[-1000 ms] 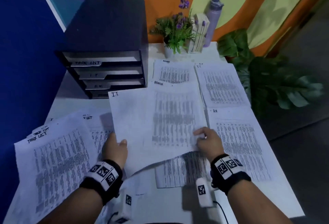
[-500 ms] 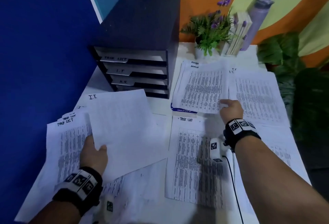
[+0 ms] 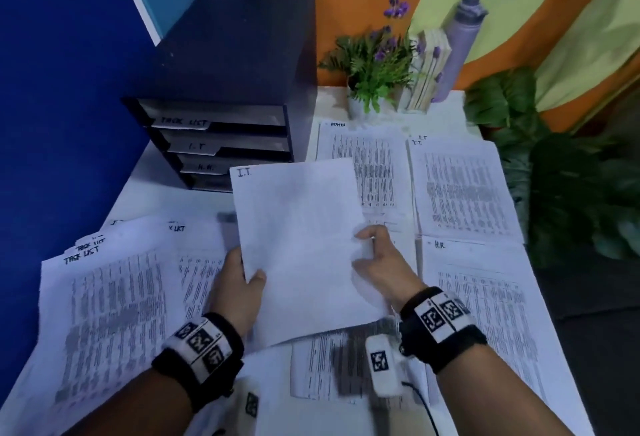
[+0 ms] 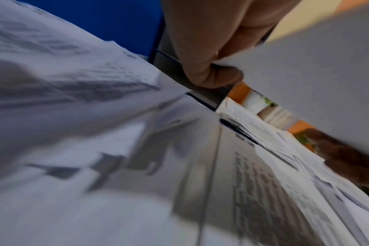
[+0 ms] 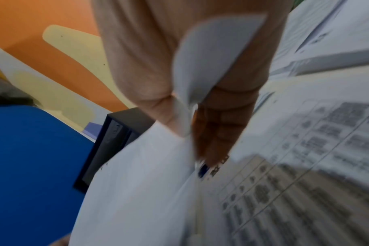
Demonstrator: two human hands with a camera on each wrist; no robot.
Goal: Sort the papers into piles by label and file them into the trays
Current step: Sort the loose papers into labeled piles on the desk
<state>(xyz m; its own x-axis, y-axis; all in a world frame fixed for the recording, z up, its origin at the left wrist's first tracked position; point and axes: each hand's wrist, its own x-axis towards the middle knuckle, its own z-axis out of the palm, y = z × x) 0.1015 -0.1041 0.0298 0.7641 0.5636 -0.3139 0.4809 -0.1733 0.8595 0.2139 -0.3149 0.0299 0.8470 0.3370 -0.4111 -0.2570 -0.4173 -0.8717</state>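
Note:
A white sheet marked I.T. is held above the table between both hands. My left hand pinches its left edge, thumb on top, as the left wrist view shows with the left hand at the sheet's edge. My right hand pinches the right edge; in the right wrist view the right hand folds the paper between thumb and fingers. On the table lie piles marked ADMIN, I.T., H.R. and TASK LIST. The dark tray unit has labelled trays.
A small potted plant, a box and a grey bottle stand at the table's back. A large leafy plant is off the right edge. A blue wall borders the left. More printed sheets lie under my hands.
My right hand left the ADMIN pile and came back to take the I.T. sheet's right edge. The left hand carried that sheet rightward toward the middle.

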